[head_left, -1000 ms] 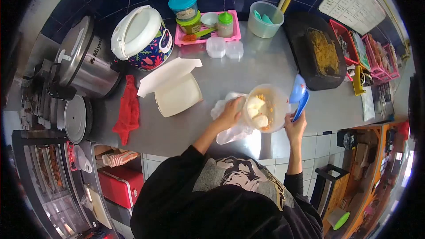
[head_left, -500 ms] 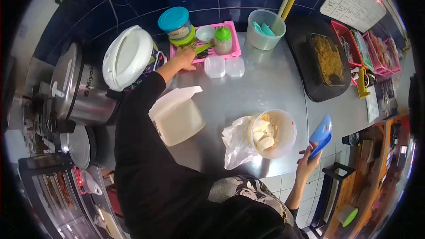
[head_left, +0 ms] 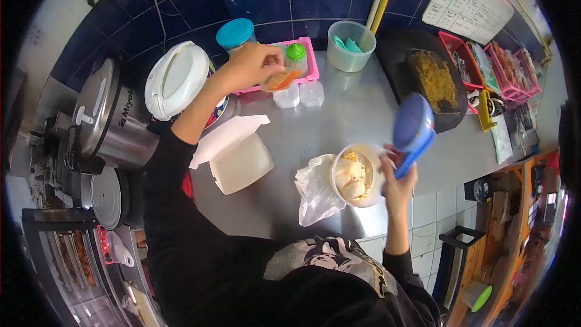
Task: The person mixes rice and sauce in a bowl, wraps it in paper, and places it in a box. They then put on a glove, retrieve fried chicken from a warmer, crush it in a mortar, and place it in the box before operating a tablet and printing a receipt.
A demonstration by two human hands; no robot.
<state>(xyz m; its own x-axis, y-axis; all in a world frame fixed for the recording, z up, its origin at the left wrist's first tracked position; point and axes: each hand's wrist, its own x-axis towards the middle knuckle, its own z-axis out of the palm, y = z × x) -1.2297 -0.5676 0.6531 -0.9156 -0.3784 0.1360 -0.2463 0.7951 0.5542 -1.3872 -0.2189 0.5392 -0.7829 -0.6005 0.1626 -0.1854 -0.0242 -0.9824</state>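
Observation:
My left hand is closed on a small clear packet with orange contents, raised over the front of the pink basket. My right hand grips a blue plastic scoop-like utensil, its rounded end pointing up. That hand is beside a clear round tub of white and yellowish food. A crumpled plastic bag lies against the tub's left side. To the left stands an open paper box.
Two small lidded cups stand before the basket, which holds a green-topped jar. A white-lidded rice cooker is on the left. At the back are a clear tub with teal items and a dish of brown food.
My left hand has lifted from the basket, bringing up the orange packet. My right hand has moved left with the blue utensil, closer to the food tub. The view has shifted slightly.

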